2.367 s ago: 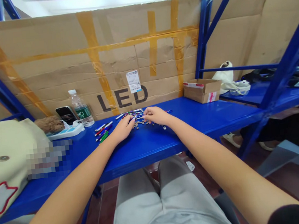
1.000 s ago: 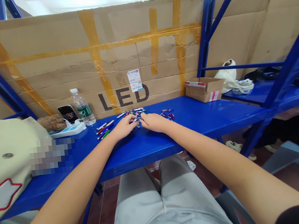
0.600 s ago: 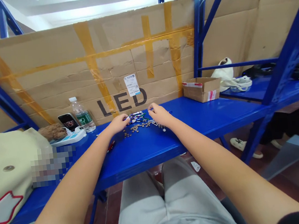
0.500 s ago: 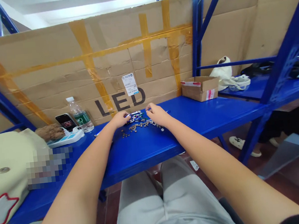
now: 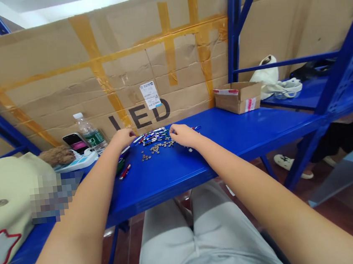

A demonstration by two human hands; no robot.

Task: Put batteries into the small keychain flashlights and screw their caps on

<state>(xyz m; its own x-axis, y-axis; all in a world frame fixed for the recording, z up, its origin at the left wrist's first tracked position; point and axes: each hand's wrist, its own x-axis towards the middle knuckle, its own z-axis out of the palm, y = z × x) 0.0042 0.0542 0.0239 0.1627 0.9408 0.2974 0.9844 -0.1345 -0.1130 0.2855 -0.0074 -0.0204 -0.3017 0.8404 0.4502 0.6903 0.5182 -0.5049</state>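
Note:
I sit at a blue metal shelf (image 5: 215,144). A pile of small coloured pen-like tubes (image 5: 151,136) lies near the cardboard backing, with a scatter of small round button-like pieces (image 5: 153,148) in front of it. My left hand (image 5: 123,137) is curled, knuckles up, at the left edge of the pile, over several more tubes (image 5: 124,169); what its fingers hold is hidden. My right hand (image 5: 183,134) rests at the right edge of the scatter, fingers bent down onto the small pieces.
A water bottle (image 5: 88,132), a phone (image 5: 74,142), a white power strip (image 5: 79,160) and a brown fuzzy item (image 5: 55,154) stand at the back left. A cream bag (image 5: 3,196) lies at the left. An open cardboard box (image 5: 237,97) sits at the back right. Someone's shoes (image 5: 290,165) show under the neighbouring shelf.
My left hand has moved left, away from the middle of the pile toward the tubes at its left. My right hand stayed by the round pieces. The view has tilted and shifted.

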